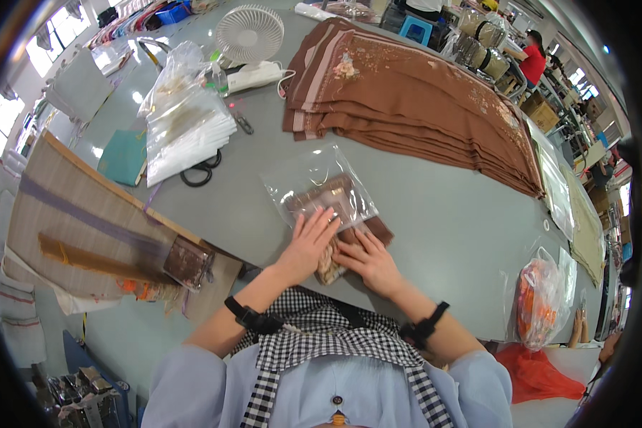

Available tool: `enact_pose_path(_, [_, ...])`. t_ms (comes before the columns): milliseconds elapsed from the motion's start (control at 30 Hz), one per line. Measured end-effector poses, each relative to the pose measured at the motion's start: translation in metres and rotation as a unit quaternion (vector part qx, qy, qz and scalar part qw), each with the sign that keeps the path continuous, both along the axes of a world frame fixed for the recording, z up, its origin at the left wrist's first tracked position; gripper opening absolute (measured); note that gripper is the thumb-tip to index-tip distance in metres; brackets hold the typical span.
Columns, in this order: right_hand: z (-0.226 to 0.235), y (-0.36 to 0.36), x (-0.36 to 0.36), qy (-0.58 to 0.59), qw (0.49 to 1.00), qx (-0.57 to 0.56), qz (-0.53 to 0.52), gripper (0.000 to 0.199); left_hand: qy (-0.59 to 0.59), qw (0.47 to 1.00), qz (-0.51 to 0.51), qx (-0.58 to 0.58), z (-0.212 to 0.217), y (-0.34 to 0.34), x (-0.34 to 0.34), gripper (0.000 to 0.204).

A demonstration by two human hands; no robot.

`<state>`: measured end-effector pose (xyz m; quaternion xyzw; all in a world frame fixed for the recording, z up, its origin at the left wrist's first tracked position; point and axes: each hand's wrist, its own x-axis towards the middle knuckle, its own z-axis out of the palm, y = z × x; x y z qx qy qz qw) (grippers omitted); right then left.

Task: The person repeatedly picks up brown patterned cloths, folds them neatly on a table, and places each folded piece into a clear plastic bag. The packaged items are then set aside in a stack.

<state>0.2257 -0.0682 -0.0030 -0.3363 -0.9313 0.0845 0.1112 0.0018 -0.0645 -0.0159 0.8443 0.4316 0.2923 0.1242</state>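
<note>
A folded brown cloth (376,230) with a patterned beige part lies on the grey table in front of me, partly inside a clear plastic bag (319,165). The bag's empty end points away from me. My left hand (308,248) rests on the bag and cloth, its fingers stretched out flat. Beside it, my right hand (372,265) lies over the cloth's near part with fingers extended, pressing down rather than gripping. The fingertips of both hands are close together. Underneath the palms, part of the cloth is hidden.
A wide stack of brown printed cloths (406,107) covers the table's far side. Toward the left are clear plastic bags (185,135), black scissors (202,169), a teal notebook (125,157) and a white fan (250,34). A bag with orange contents (538,299) sits at the right edge.
</note>
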Motion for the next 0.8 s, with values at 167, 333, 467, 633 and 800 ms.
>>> enact_pose_path(167, [-0.004, 0.01, -0.023, 0.296, 0.951, -0.068, -0.062, 0.04, 0.102, 0.955, -0.224, -0.165, 0.017, -0.051, 0.007, 0.043])
enact_pose_path(333, [0.005, -0.039, -0.015, 0.258, 0.959, -0.104, -0.057, 0.036, 0.073, 0.993, -0.062, -0.066, -0.016, -0.077, 0.03, 0.058])
enact_pose_path(467, [0.0, -0.026, -0.027, 0.185, 0.982, -0.04, -0.023, 0.035, 0.064, 0.989, -0.067, -0.117, -0.044, -0.067, 0.039, 0.072])
enact_pose_path(633, [-0.012, 0.024, -0.063, 0.079, 0.996, 0.035, -0.034, 0.042, 0.106, 0.988, -0.066, -0.09, -0.011, -0.069, 0.033, 0.072])
enact_pose_path(800, [-0.024, 0.0, -0.056, -0.077, 0.991, -0.086, -0.074, 0.062, -0.046, 0.853, -0.333, -0.398, 0.049, -0.021, -0.016, 0.039])
